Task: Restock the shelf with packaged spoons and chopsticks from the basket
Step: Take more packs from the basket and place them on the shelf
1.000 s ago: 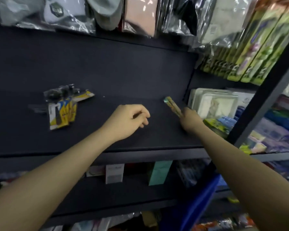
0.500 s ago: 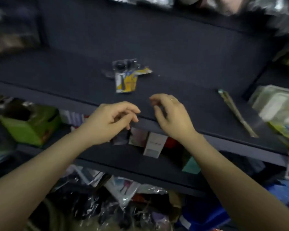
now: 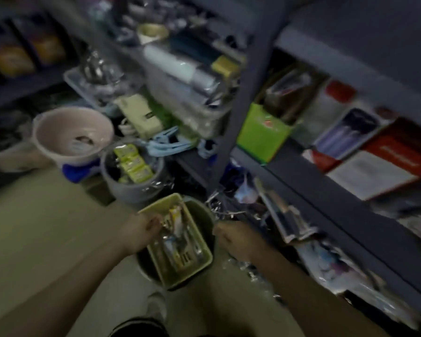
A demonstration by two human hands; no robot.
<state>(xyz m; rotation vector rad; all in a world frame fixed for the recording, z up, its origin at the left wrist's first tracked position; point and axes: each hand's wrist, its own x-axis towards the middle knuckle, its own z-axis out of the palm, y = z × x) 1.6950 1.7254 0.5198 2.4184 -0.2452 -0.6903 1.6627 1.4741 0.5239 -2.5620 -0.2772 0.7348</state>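
Note:
A pale green basket [image 3: 197, 265] sits on top of a dark green bucket [image 3: 204, 217] on the floor. Several packaged utensils [image 3: 176, 223] lie in it, one with a yellow and white card. My left hand [image 3: 142, 231] is at the basket's left rim, its fingertips against the packets; motion blur hides whether it grips one. My right hand [image 3: 237, 239] hovers just right of the bucket with loosely curled fingers and holds nothing. The dark shelf unit [image 3: 326, 198] runs along the right.
A grey bucket [image 3: 131, 190] with yellow-green packets stands behind the basket, and a pink basin [image 3: 46, 127] sits further left. A green box [image 3: 263, 136] is on a low shelf beside the dark upright [image 3: 241, 113]. Wrapped goods lie along the shelf foot. My shoe [image 3: 156, 307] is below.
The view swung from the upper shelf down to the floor. Both hands left the shelf and dropped to the basket; the chopstick packet stayed on the shelf, now out of view.

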